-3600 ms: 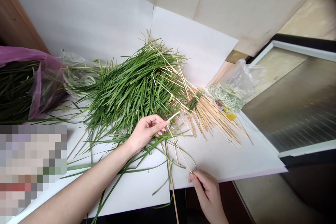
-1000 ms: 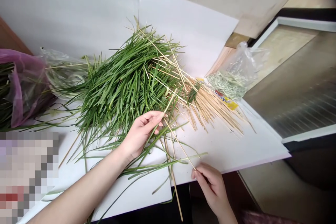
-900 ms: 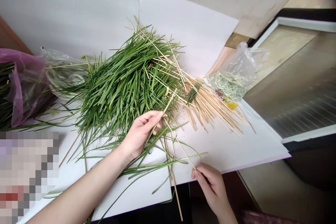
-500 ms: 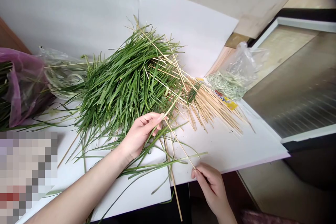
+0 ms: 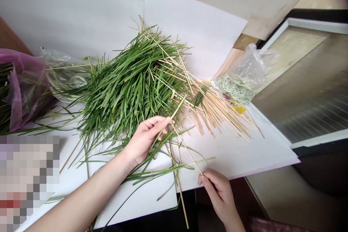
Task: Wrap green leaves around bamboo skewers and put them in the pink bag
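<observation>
My left hand (image 5: pixel 144 139) pinches a thin bamboo skewer (image 5: pixel 174 114) along with a few long grass blades, at the lower edge of a heap of green grass blades (image 5: pixel 130 87). My right hand (image 5: pixel 217 194) holds the lower end of a second bamboo skewer (image 5: pixel 187 152) between thumb and fingers, near the white board's front edge. That skewer slants up towards my left fingertips. A bundle of bamboo skewers (image 5: pixel 220 114) fans out from the heap's right side, its upper part hidden among the blades.
A white board (image 5: pixel 233 159) lies under everything, with its front edge overhanging a dark gap. A purple bag (image 5: pixel 25 92) of dark grass stands left, beside a clear bag (image 5: pixel 65 74). A clear bag of pale leaves (image 5: pixel 239 87) sits right, before a metal-framed panel (image 5: pixel 307 94).
The view has shifted slightly since the earliest frame. Both hands have stayed nearly in place, and the skewer in my left hand now points up and to the right.
</observation>
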Tool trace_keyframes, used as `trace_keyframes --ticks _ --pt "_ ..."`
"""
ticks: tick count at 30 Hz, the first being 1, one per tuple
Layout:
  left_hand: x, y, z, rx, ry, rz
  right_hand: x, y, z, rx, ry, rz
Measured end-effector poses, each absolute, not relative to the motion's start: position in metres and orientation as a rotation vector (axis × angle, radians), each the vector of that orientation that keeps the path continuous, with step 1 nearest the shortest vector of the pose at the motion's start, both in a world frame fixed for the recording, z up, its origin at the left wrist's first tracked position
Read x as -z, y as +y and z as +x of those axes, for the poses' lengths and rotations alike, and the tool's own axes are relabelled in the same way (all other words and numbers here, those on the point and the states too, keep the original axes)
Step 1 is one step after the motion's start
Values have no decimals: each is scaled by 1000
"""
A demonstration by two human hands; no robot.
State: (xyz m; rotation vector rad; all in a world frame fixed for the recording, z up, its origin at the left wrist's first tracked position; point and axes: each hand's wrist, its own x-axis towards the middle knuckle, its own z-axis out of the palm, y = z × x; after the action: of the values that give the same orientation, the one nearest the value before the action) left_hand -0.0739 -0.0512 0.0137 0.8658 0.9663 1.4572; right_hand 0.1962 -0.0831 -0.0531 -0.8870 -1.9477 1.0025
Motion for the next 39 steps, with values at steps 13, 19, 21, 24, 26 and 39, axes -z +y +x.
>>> trace_keyframes --ticks 13,19,21,24,26,39 --pt "-13 -51 -77 -1445 1132 1022 52 -84 196 -975 -1964 -909" --pt "-13 -51 -77 -1416 1153 1084 53 -83 195 -968 -1972 -912" --pt "-14 -51 -76 -1432 1159 1108 53 -82 195 -964 -1971 -906" --pt "-16 -53 -74 -1495 1175 1154 53 -82 196 -968 -1974 -893" --pt "-17 -54 -73 -1539 1170 1174 53 -83 196 -975 -1976 -892" --pt "-15 -53 -71 -1511 1169 1033 52 -83 196 -951 -2000 -898"
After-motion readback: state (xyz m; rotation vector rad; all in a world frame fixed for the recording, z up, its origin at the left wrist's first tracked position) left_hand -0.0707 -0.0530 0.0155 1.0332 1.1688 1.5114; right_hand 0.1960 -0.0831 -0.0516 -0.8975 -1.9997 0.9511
